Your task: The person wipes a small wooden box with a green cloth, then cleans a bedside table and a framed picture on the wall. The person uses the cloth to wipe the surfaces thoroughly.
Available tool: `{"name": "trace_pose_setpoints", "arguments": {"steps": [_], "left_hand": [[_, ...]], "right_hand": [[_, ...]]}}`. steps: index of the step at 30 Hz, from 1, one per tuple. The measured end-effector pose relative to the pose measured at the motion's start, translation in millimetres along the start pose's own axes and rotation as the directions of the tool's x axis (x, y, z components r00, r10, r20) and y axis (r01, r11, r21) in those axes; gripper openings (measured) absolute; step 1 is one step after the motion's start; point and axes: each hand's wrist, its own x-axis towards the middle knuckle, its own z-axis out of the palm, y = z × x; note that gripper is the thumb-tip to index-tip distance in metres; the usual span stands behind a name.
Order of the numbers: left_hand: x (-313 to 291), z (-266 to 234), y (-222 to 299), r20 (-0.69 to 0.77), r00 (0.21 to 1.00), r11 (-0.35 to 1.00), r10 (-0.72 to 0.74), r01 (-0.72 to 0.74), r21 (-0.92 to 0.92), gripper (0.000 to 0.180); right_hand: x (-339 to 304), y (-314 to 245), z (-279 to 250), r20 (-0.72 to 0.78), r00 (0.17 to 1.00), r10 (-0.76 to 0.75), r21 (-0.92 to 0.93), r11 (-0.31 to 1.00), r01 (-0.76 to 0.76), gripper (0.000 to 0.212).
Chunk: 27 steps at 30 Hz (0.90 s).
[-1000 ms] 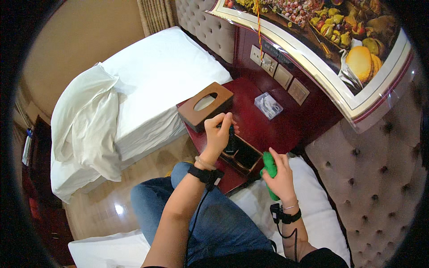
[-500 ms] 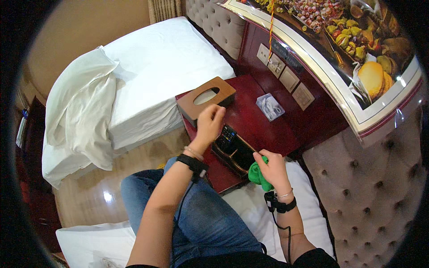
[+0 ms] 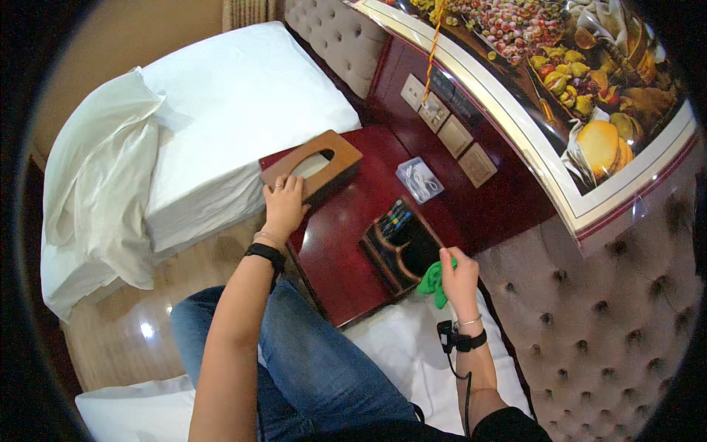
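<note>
My left hand (image 3: 285, 208) lies at the near end of a brown tissue box (image 3: 342, 158), its fingers over the top edge and the thumb against the side. My right hand (image 3: 460, 276) is closed round a bunched green cloth (image 3: 434, 282). Its fingertips meet the right rim of a dark organizer box (image 3: 390, 269) with compartments. Inside the organizer stands a black remote control (image 3: 396, 223) with coloured buttons. Both boxes rest on a dark red bedside table (image 3: 328, 254).
A clear plastic case (image 3: 418, 180) with white cables sits near the wall sockets (image 3: 434, 112). A white bed (image 3: 228, 96) adjoins the table at left. Above right hangs a framed fruit picture (image 3: 545, 132). A tufted headboard (image 3: 589, 309) rises at right.
My left hand has moved left and down from above the organizer onto the tissue box's end. The organizer has shifted right along the table, with my right hand at its rim.
</note>
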Motion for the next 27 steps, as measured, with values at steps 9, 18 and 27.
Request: {"name": "trace_pose_setpoints", "arguments": {"steps": [9,18,27], "left_hand": [[-2.6,6.0,3.2,-0.001,0.999,0.999,-0.037,0.037,-0.022,0.065],[-9.6,9.7,0.8,-0.012,0.999,0.998,-0.044,0.043,-0.041,0.067],[-13.2,8.7,-0.1,0.0,0.999,0.996,-0.051,0.051,-0.074,0.067]], "right_hand": [[38.7,79.5,-28.1,-0.32,0.938,0.13,-0.289,0.93,-0.228,0.037],[61.4,93.8,-29.4,-0.361,0.913,0.191,-0.354,0.877,-0.324,0.032],[7.2,52.5,-22.6,-0.386,0.896,0.219,-0.19,0.932,-0.309,0.053]]}}
